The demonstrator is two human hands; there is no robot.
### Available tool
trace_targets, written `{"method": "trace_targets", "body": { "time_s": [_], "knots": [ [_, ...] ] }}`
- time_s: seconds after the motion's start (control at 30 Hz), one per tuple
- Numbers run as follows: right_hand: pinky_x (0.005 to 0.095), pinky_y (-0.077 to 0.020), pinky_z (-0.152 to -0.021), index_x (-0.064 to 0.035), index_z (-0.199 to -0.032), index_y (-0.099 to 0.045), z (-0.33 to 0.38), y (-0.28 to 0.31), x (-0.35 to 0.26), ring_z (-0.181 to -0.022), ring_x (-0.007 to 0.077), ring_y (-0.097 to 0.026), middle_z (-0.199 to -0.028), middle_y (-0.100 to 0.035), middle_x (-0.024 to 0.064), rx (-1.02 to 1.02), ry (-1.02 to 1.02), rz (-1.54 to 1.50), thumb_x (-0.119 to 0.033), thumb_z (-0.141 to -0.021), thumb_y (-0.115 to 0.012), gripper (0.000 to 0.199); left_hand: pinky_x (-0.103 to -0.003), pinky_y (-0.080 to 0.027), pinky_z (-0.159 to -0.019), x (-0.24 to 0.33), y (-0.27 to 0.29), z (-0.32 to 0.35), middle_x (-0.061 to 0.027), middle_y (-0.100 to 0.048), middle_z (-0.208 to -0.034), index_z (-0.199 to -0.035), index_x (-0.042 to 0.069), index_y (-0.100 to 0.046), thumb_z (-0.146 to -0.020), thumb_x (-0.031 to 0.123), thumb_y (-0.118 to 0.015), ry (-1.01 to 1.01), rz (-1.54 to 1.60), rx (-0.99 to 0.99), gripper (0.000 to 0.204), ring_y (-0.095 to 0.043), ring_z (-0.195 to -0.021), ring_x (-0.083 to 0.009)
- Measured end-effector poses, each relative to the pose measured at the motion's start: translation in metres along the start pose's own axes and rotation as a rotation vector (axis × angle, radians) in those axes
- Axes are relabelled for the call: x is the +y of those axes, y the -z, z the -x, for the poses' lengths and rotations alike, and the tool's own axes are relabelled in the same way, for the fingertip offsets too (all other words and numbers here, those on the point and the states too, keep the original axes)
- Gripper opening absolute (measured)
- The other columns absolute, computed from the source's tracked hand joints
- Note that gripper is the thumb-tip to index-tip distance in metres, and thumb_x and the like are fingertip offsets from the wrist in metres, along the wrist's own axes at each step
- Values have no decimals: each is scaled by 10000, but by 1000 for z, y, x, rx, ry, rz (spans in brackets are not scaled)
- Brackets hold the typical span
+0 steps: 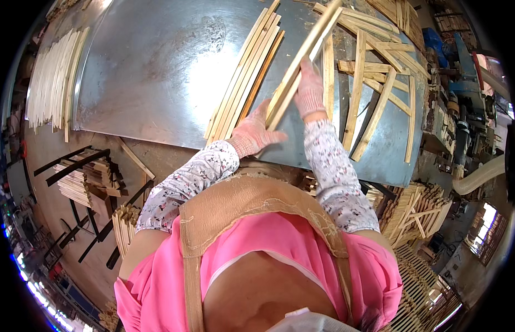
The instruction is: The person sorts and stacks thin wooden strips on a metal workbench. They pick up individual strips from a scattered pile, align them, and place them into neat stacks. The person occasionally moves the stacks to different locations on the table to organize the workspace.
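My right hand [311,91], in a pale pink work glove, is closed around long wooden strips [302,58]. They slant from near my left hand up to the far edge of the metal-topped table [152,72]. Gloved as well, my left hand [255,134] has its thumb stretched out to the right, and its fingers point away from me. It lies between the near end of the held strips and a row of wooden strips [243,77] on the table. Whether its fingertips touch either one I cannot tell.
Loose wooden strips [360,83] lie crisscrossed on the table's right side. A neat pile of pale strips [55,77] sits at the far left. Below the table stand stacked wood pieces [415,213] and dark metal bars [77,166]. Machinery with a hose [481,172] is at the right.
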State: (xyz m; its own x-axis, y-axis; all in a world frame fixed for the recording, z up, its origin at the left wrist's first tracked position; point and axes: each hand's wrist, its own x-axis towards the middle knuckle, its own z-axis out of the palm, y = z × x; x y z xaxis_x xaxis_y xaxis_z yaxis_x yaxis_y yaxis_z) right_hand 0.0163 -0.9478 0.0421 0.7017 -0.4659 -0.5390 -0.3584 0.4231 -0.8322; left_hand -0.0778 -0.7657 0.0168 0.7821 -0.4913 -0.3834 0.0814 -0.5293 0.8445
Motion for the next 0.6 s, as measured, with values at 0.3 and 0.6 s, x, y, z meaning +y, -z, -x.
{"method": "trace_targets", "body": {
  "time_s": [0.3, 0.6],
  "knots": [
    [431, -515, -1065, 52, -1418, -608, -5, -8, 119, -1178, 341, -687, -1235, -723, 251, -154, 274, 1056, -520, -999, -652, 710, -359, -618, -913, -60, 116, 50, -224, -661, -1279, -1627, 54, -370, -938, 105, -697, 318, 255, 396, 764, -679, -1039, -277],
    [317, -345, -411, -76, -978, -593, -3, 29, 133, -483, 117, -427, -714, -537, 24, -237, -276, 280, -179, -1036, -599, 118, -456, -430, -1191, -175, 170, 98, -203, -585, -1466, -1556, 67, -496, -895, 393, -777, 458, -676, 716, 789, -551, -1359, -407]
  ]
}}
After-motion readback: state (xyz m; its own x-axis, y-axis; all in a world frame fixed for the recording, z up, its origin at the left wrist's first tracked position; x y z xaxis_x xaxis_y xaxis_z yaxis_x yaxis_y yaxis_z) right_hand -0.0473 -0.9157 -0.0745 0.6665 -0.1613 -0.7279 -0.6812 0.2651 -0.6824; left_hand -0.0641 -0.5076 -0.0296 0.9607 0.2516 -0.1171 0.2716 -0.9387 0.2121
